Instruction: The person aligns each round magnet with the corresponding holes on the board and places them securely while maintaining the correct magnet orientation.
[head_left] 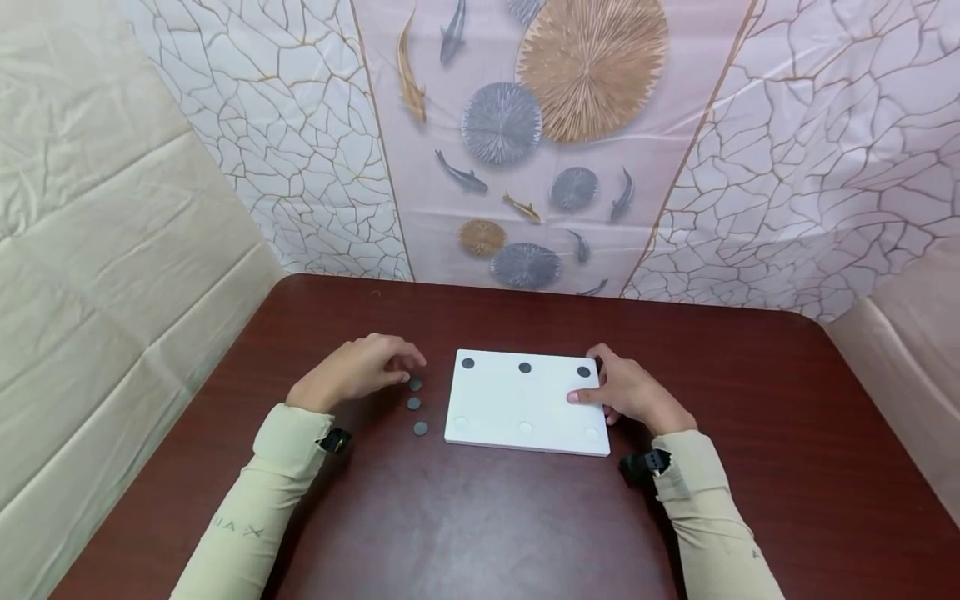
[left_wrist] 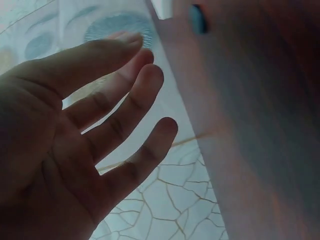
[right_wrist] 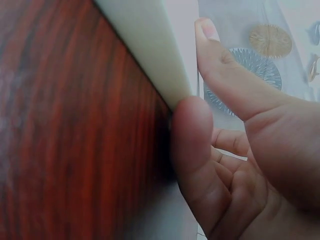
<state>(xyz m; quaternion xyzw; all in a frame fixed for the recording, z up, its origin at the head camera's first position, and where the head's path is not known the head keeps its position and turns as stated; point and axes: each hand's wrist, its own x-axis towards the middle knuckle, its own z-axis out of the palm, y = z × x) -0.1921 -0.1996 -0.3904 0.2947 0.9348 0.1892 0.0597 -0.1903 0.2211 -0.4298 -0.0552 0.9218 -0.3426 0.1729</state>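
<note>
A white rectangular board (head_left: 517,400) lies flat on the table. Three dark round discs (head_left: 525,367) sit along its far edge, and three pale round hollows (head_left: 526,427) run along its near edge. My right hand (head_left: 633,387) grips the board's right edge, thumb (right_wrist: 220,60) on top and fingers at the side. To the board's left, three small grey discs (head_left: 414,403) form a loose column on the table. Just above the farthest one is my left hand (head_left: 367,367). Its fingers (left_wrist: 150,82) are loosely bent with nothing between them in the left wrist view.
The dark reddish-brown table (head_left: 480,525) has rounded far corners. Behind it hangs a patterned cloth (head_left: 435,225) with fish and round motifs, and plain cream cloth (head_left: 105,250) hangs at the left side. Each wrist wears a black strap (head_left: 335,440).
</note>
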